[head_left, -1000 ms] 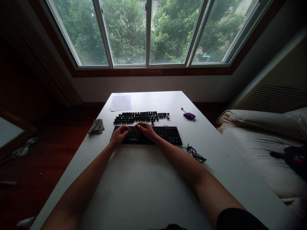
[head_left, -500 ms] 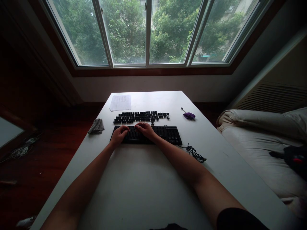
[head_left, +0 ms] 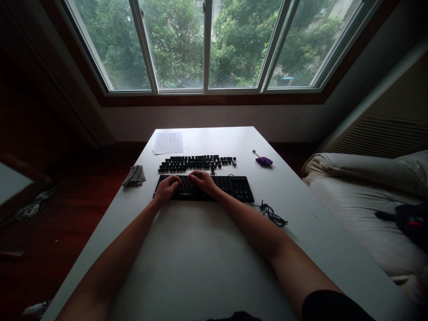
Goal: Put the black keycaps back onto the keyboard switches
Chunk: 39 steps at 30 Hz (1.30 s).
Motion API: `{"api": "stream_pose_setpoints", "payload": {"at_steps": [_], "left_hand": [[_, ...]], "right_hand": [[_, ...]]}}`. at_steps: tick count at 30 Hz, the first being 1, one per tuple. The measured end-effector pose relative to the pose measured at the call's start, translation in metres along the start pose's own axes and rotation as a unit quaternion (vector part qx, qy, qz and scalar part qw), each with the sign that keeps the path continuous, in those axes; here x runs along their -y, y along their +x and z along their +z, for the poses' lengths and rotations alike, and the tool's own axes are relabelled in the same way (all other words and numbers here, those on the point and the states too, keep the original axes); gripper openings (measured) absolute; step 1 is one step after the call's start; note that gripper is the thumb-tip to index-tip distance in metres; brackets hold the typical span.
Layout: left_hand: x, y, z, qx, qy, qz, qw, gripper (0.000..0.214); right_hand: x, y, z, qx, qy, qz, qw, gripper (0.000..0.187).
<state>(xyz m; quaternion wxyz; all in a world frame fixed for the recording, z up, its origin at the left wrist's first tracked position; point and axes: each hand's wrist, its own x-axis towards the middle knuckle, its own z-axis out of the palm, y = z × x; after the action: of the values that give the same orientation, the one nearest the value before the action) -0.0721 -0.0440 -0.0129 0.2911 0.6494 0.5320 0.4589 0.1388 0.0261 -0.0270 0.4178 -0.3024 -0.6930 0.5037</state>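
Note:
A black keyboard (head_left: 234, 187) lies across the middle of the white table (head_left: 200, 258). Both my hands rest on its left half. My left hand (head_left: 166, 188) sits at the left end with its fingers curled down onto the top rows. My right hand (head_left: 202, 180) is just beside it, fingers bent and pressed together over the keys. Whatever the fingertips pinch is too small to make out. Rows of loose black keycaps (head_left: 197, 163) lie on the table just beyond the keyboard.
A sheet of paper (head_left: 168, 142) lies at the far left of the table and a grey cloth (head_left: 134, 175) at its left edge. A purple object (head_left: 264, 161) sits far right. The keyboard's coiled cable (head_left: 272, 215) trails right. A bed (head_left: 368, 209) stands to the right.

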Motion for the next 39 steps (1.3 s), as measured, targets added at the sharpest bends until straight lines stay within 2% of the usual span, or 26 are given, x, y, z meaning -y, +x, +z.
{"api": "stream_pose_setpoints", "payload": {"at_steps": [14, 21, 39], "left_hand": [[-0.004, -0.001, 0.0, -0.001, 0.021, -0.003, 1.0, 0.02], [-0.003, -0.002, -0.001, 0.01, 0.061, 0.006, 0.998, 0.021], [-0.008, -0.003, 0.0, 0.002, 0.077, 0.018, 0.997, 0.019]], "right_hand": [[0.005, -0.002, -0.001, 0.006, -0.065, -0.018, 0.998, 0.036], [0.008, -0.004, 0.001, 0.011, -0.078, -0.027, 0.996, 0.034], [0.009, -0.004, 0.001, 0.011, -0.104, -0.032, 0.994, 0.033]]}}
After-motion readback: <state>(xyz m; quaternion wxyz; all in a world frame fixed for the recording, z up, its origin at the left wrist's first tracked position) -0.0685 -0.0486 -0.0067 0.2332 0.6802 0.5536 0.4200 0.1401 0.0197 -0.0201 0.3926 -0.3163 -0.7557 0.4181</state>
